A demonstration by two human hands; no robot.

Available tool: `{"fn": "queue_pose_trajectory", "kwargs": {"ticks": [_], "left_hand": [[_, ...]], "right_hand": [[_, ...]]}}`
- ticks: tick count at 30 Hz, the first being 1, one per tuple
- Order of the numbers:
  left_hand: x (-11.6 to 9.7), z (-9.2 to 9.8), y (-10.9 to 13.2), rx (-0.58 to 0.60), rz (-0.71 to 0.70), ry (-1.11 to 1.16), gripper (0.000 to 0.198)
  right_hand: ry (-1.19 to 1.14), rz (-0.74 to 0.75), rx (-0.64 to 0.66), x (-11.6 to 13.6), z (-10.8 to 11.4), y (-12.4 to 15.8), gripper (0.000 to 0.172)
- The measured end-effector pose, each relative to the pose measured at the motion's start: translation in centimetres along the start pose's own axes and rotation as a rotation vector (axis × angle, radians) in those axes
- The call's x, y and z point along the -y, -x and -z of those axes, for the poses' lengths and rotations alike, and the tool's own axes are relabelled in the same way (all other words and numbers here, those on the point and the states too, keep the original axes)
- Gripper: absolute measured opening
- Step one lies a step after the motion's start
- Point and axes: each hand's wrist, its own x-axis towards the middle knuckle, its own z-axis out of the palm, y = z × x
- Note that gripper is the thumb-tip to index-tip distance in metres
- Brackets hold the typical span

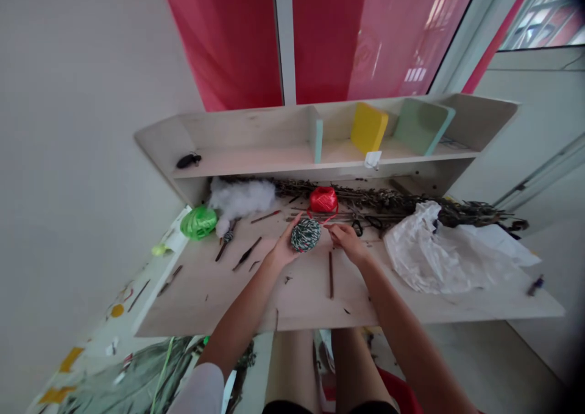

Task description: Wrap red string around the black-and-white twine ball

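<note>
The wound ball of dark green, white and red strands sits above the middle of the desk, cupped in the left hand, whose fingers curl round its side and underside. Just beside it, the right hand is closed, its fingertips seemingly pinching a red strand. To lay that strand neatly, the left hand does best to turn the ball while the right keeps a light, even pull; too hard a tug could bite into the layers or twist the strand. The red spool just behind should feed freely, its loose loop clear of the black-handled scissors to the right and the dried stems behind.
</note>
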Motion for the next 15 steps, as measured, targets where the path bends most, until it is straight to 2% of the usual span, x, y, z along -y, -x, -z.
{"fn": "queue_pose_trajectory", "kwargs": {"ticks": [3,7,12,15], "left_hand": [[0.4,0.3,0.2,0.087,-0.020,-0.111,0.034],[1.3,-0.1,0.8,0.257,-0.125,-0.437,0.042],[2.5,-0.7,0.6,0.156,-0.478,-0.911,0.061],[2.9,-0.5,0.2,0.138,-0.673,-1.057,0.066]], "right_hand": [[-0.155,-0.070,0.077,0.1,0.3,0.0,0.028],[-0.196,-0.063,0.067,-0.2,0.6,-0.3,0.038],[-0.165,-0.036,0.085,0.1,0.3,-0.3,0.048],[-0.183,0.028,0.068,0.6,0.2,0.0,0.045]]}}
